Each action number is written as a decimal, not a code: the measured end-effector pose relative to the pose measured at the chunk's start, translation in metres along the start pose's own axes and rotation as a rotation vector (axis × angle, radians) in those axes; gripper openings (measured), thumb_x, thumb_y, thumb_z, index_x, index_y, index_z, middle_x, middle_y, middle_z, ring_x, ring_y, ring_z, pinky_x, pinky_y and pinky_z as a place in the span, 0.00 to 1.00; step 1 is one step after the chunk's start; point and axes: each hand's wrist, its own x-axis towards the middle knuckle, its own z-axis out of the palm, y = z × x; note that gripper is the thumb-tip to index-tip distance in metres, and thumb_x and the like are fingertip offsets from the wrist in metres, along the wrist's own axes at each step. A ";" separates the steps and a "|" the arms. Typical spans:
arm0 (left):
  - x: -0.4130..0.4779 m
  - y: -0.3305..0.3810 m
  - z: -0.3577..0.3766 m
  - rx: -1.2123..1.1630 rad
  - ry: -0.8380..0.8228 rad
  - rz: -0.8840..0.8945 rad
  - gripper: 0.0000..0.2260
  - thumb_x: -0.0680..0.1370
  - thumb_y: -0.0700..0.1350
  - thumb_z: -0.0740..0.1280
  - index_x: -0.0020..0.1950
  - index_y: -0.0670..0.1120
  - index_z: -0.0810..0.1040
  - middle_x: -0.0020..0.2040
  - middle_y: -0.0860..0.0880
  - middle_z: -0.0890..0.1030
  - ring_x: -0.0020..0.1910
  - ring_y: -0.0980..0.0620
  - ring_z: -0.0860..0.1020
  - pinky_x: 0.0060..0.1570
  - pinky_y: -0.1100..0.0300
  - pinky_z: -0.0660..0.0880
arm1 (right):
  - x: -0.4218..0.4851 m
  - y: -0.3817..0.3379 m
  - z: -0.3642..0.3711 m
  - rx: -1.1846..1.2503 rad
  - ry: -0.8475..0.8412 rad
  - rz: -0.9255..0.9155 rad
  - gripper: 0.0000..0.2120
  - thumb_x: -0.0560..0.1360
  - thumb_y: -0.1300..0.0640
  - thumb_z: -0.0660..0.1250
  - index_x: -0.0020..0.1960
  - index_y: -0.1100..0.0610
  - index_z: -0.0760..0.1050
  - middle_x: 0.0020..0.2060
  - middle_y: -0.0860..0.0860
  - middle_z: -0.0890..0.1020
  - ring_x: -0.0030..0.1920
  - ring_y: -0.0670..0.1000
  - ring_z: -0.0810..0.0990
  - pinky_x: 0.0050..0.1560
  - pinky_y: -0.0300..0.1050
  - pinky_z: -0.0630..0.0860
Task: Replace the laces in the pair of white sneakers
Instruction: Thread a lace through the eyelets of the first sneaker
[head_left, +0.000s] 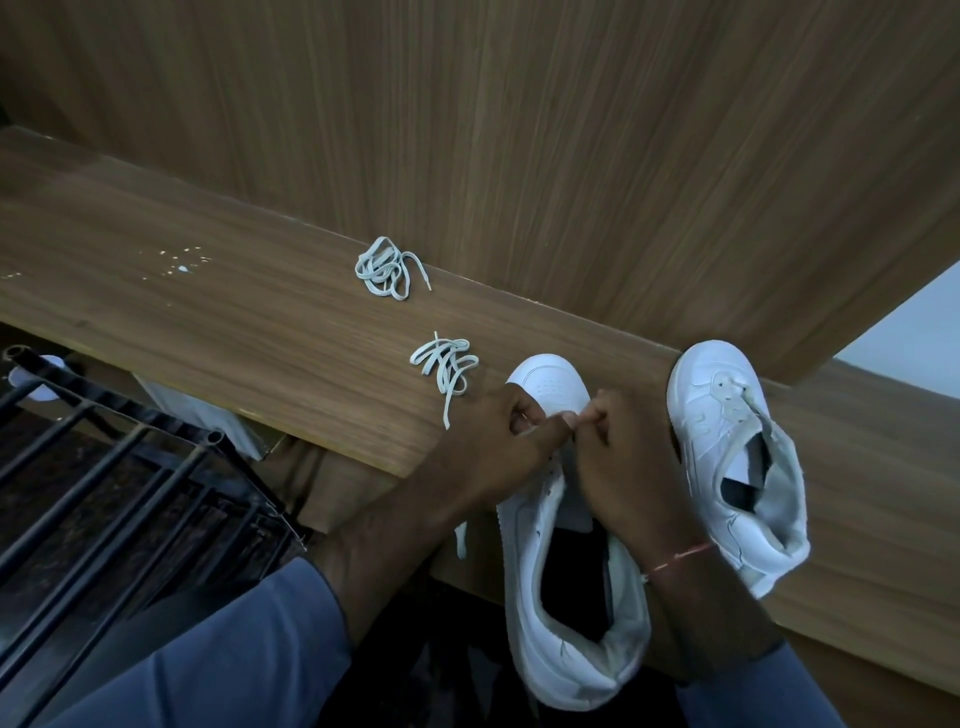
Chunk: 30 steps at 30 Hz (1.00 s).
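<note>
White sneaker (540, 597) on surface (208, 291) edge, toe pointing away from person, heel overhanging toward body. Left hand (498, 447) and right hand (623, 467) both pinch lace (460, 540) above front eyelets. Loose tail hangs left of shoe, nearer left hand.

Nothing legible. No word, brand mark, number or sign to be read on the nearer sneaker (535, 545), on the sneaker lying on its side (727, 452), or on the tabletop (208, 312).
</note>
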 end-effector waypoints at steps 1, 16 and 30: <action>0.000 0.001 0.000 -0.003 -0.023 -0.030 0.14 0.71 0.58 0.72 0.45 0.49 0.76 0.41 0.50 0.79 0.39 0.57 0.77 0.39 0.65 0.73 | 0.001 0.001 -0.003 0.077 0.014 0.047 0.04 0.78 0.59 0.62 0.44 0.56 0.73 0.43 0.46 0.75 0.46 0.48 0.73 0.47 0.44 0.67; -0.006 -0.003 0.008 0.140 0.021 0.422 0.24 0.68 0.53 0.64 0.64 0.50 0.76 0.60 0.55 0.78 0.61 0.58 0.74 0.66 0.61 0.67 | -0.018 -0.003 -0.053 1.113 0.010 0.299 0.07 0.79 0.65 0.60 0.44 0.61 0.74 0.36 0.57 0.81 0.37 0.54 0.83 0.39 0.46 0.81; -0.005 0.019 -0.003 -0.513 0.029 0.053 0.05 0.76 0.44 0.70 0.43 0.45 0.84 0.31 0.49 0.80 0.33 0.53 0.75 0.38 0.63 0.72 | -0.029 0.009 -0.049 0.256 -0.142 0.221 0.16 0.70 0.46 0.74 0.57 0.45 0.77 0.49 0.42 0.82 0.48 0.39 0.80 0.47 0.38 0.75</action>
